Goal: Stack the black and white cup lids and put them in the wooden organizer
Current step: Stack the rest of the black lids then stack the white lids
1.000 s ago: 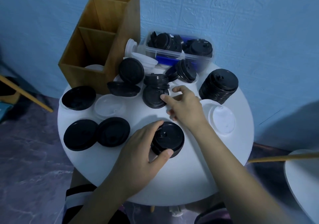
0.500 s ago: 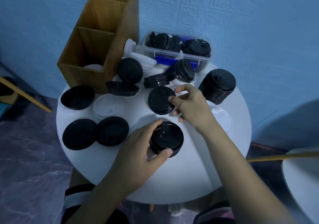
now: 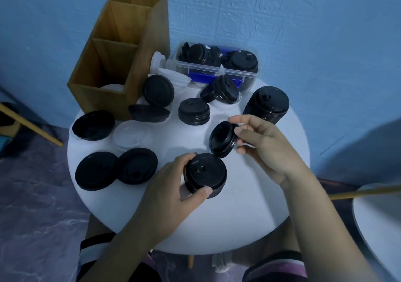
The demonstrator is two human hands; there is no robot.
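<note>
My left hand (image 3: 171, 186) grips a short stack of black lids (image 3: 205, 174) standing near the middle of the round white table (image 3: 238, 216). My right hand (image 3: 262, 142) holds a single black lid (image 3: 222, 139) tilted on edge just above and right of that stack. The wooden organizer (image 3: 121, 58) stands at the table's back left, with white lids (image 3: 111, 87) low in its front compartment. Loose black lids (image 3: 95, 170) and a white lid (image 3: 130, 135) lie on the left side. A taller black stack (image 3: 268, 103) stands at the right.
A clear plastic box (image 3: 217, 64) with black lids sits at the back against the blue wall. More black lids (image 3: 194, 111) and white lids (image 3: 173, 77) crowd the back middle. Another white table edge (image 3: 377, 227) is at the lower right.
My right hand has lifted a black lid off the table, tipped it on edge and brought it toward the stack in my left hand. The left hand has stayed on its stack.
</note>
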